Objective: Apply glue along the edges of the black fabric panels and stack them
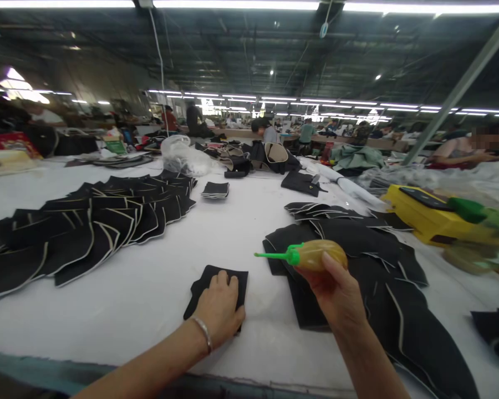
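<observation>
My left hand [218,307] lies flat, fingers stretched out, on a black fabric piece [199,285] near the table's front edge. A silver bangle circles that wrist. In my right hand [336,291] is a squeeze glue bottle [321,255], yellow-brown with a green nozzle [276,255] that points left. The bottle is held above the table, over the left part of a spread of black cut pieces [357,238]. Part of the fabric under my left hand is hidden by the fingers.
Overlapping black pieces with pale edges [120,216] cover the table's left. A small stack [215,190] sits at the middle of the white tabletop [241,233]. Right of it stand a yellow box [428,213] and clear plastic. Other people work farther back.
</observation>
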The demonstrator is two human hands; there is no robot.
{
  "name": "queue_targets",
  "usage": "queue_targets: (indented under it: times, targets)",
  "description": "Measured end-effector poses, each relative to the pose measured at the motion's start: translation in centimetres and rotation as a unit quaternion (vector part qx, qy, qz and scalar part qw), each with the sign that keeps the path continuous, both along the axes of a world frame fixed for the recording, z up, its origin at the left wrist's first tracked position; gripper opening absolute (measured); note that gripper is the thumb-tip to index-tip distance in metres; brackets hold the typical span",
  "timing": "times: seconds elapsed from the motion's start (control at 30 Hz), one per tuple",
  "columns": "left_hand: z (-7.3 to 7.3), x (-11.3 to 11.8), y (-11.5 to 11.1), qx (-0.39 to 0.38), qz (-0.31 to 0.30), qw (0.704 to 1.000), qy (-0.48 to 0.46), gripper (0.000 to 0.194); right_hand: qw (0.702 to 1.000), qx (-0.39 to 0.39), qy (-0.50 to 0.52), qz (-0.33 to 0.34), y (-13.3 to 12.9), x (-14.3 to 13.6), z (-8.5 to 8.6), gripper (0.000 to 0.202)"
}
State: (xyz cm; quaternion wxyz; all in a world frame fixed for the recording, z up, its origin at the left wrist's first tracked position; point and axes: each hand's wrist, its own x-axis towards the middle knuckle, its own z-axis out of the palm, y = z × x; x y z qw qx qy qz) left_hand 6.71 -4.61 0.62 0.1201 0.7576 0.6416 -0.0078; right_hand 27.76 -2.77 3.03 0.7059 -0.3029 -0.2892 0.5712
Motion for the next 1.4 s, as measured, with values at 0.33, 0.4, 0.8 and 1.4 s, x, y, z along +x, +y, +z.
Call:
queue_targets:
  times: [0.33,0.4,0.8,1.4]
  targets:
    - [0.3,0.1,-0.3,0.002,-0.007,1.000,0.015,0.046,0.999,-0.046,-0.021,-0.018,-0.6,-0.4,-0.9,0.037]
    - [0.1,0.0,-0.4,0.011,-0.010,1.000,0.021,0.041,0.998,-0.044,-0.044,-0.024,-0.8,-0.2,-0.9,0.039]
    - [0.1,-1.9,0.5,0.015,-0.086,0.996,0.018,0.027,0.974,-0.005,-0.224,-0.029,-2.2,-0.1,-1.5,0.055]
    - [-1.3,-3.5,1.8,0.020,-0.080,0.994,-0.066,0.043,0.806,0.105,-0.574,-0.104,-1.8,-2.4,-1.6,0.052]
